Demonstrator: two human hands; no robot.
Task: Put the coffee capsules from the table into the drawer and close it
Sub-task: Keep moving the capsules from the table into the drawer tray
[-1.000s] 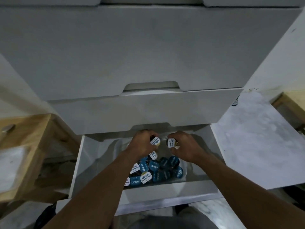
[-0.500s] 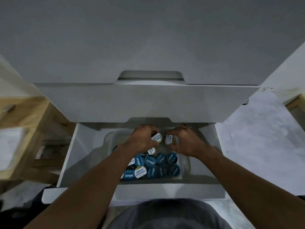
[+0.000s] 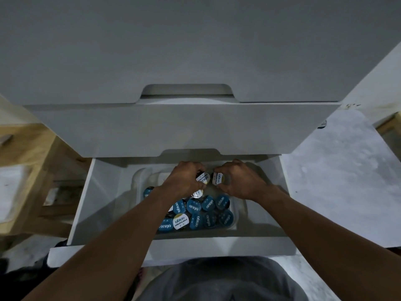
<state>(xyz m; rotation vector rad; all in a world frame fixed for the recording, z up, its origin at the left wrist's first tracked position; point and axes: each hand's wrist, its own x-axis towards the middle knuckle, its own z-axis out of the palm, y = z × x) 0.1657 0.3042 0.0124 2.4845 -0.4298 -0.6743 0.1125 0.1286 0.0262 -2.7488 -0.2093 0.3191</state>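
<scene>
White-lidded round coffee capsules (image 3: 218,178) clamped in curled fingers of left hand (image 3: 184,182) and right hand (image 3: 242,182), inside open white drawer (image 3: 217,246).

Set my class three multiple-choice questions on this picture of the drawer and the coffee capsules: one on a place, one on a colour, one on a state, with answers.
1. Where do the blue-lidded capsules lie?
A. on the floor
B. in the tray inside the drawer
C. on top of the cabinet

2. What colour is the lid of the capsule held in the right hand?
A. white
B. red
C. green

3. How does the bottom drawer stand?
A. shut
B. pulled open
C. lifted out of the cabinet

Answers: 1 B, the blue lids crowd the tray; 2 A, its white printed lid shows between the fingers; 3 B, its inside lies open below the drawer fronts above.
</scene>
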